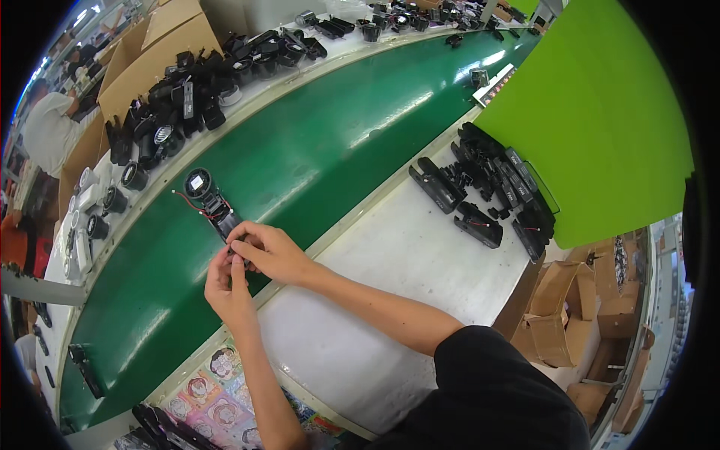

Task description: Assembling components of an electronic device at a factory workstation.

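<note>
Over the green conveyor belt (322, 142), my left hand (231, 291) and my right hand (271, 253) meet with their fingertips pinched together. Between them is the lower end of a black device housing (223, 219), possibly with a small dark part that the fingers mostly hide. The housing points away from me and ends in a round black head (199, 183) with a pale square at its centre. Thin red wires (182, 197) stick out beside the head. Whether the housing rests on the belt or is held just above it, I cannot tell.
Several black housings (499, 180) lie on the white worktable (375, 262) to my right, beside a green panel (592, 120). Black parts (187, 97) pile up along the far ledge. Another black piece (86, 370) sits on the belt's left end. Cardboard boxes (559, 315) stand at right.
</note>
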{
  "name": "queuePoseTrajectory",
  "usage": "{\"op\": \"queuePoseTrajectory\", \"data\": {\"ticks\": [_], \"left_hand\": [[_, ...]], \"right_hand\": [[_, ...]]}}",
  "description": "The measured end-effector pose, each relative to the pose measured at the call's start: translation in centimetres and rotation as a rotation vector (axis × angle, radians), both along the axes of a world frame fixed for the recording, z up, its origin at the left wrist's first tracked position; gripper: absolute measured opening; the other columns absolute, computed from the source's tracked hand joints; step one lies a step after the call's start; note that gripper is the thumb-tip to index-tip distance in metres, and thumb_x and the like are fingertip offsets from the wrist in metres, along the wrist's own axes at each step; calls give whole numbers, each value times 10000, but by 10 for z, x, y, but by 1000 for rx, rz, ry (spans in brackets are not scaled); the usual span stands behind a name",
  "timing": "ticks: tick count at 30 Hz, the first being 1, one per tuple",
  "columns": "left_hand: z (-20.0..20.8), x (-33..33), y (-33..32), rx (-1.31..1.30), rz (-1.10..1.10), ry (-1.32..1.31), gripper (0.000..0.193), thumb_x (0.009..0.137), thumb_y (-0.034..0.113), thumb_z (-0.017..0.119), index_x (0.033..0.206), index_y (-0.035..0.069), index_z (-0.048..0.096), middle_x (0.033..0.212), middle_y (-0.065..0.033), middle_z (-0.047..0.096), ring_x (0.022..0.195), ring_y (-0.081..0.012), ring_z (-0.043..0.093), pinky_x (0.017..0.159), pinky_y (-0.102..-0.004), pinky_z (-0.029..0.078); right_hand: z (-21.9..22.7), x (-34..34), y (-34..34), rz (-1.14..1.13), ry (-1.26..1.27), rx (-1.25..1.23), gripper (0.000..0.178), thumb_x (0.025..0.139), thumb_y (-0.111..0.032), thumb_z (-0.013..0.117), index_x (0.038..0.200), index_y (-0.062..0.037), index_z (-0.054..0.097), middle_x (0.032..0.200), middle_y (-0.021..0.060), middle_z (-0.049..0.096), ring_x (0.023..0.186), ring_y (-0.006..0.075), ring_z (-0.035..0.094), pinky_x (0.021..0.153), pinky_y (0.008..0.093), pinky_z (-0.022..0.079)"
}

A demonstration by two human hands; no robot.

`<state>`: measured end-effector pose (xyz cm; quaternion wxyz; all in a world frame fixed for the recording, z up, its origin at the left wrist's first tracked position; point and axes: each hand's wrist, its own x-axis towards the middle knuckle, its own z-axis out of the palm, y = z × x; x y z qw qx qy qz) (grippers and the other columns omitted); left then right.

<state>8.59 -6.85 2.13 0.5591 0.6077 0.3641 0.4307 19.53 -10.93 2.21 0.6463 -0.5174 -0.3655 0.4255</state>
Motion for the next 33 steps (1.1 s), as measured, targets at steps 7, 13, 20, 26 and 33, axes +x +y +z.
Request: {"op": "queuePoseTrajectory", "data": {"ticks": [7, 13, 20, 26, 33], "left_hand": [[1, 3, -3, -3, -11, -51, 177, 872, 32, 564, 1030, -45, 585, 825, -57, 611, 716, -91, 563, 671, -222, 468], [2, 4, -5, 59, 56, -69, 166, 877, 38, 558, 1018, -43, 589, 824, -51, 610, 719, -82, 552, 654, -209, 449], [-1, 7, -7, 55, 57, -65, 183, 871, 102, 566, 1006, -17, 602, 818, -28, 605, 678, -64, 510, 582, -195, 380], [-2, 5, -6, 52, 41, -50, 156, 877, 89, 546, 972, -16, 611, 798, -27, 595, 673, -71, 511, 597, -196, 395], [-7, 11, -9, 107, 27, 5, 145, 888, 79, 524, 952, -16, 612, 778, -36, 602, 651, -77, 519, 600, -207, 427]], "right_hand": [[1, 4, 0, 17, 47, -10, 147, 881, -149, 536, 964, -28, 541, 691, 0, 558, 595, 57, 491, 524, 210, 411], [-2, 7, 1, 79, 60, 14, 154, 855, -158, 586, 963, -54, 550, 689, -22, 552, 630, 45, 499, 538, 205, 405], [-5, 15, 2, -28, 189, 107, 137, 850, -149, 607, 973, -98, 572, 707, -42, 564, 678, 30, 513, 582, 188, 384], [2, 18, -1, -94, 358, -19, 135, 874, -162, 569, 1003, -129, 591, 797, -14, 602, 773, 53, 545, 620, 207, 387], [17, 48, -8, -256, 391, 50, 158, 864, -136, 548, 1013, -115, 594, 795, -21, 575, 766, 64, 529, 627, 211, 377]]}}
